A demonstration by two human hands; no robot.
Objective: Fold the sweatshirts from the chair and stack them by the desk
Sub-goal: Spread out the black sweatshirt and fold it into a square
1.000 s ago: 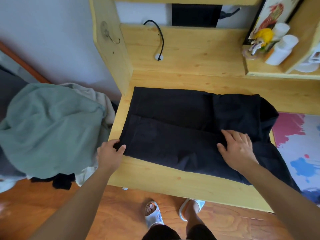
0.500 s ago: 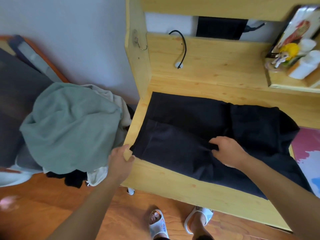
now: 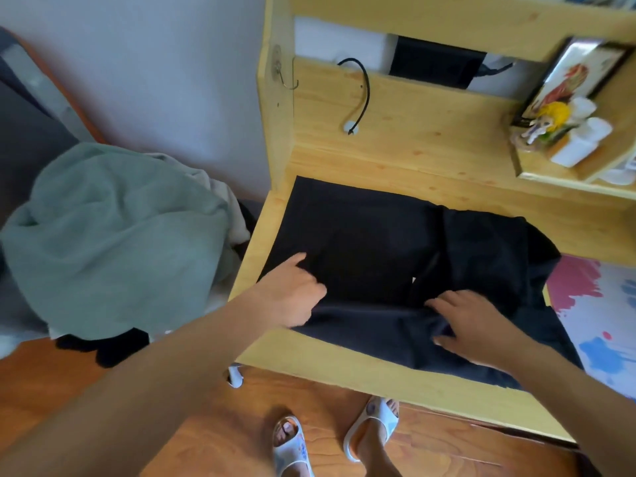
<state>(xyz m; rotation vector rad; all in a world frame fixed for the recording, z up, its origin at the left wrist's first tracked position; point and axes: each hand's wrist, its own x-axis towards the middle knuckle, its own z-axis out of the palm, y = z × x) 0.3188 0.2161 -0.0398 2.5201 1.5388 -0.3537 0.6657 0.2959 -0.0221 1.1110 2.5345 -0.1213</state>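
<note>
Black sweatshirt [image 3: 371, 256] lies flat, partly folded, on wooden desk [image 3: 344, 370].

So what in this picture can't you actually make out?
- The chair, head view: buried under the green sweatshirt and the other clothes heaped there.
- Right end of the black sweatshirt: covered by the right hand and forearm.
- Left hand: its far fingers are hidden, so its hold is unclear.
- Framed picture on the shelf: blurred and cut by the top edge.
</note>
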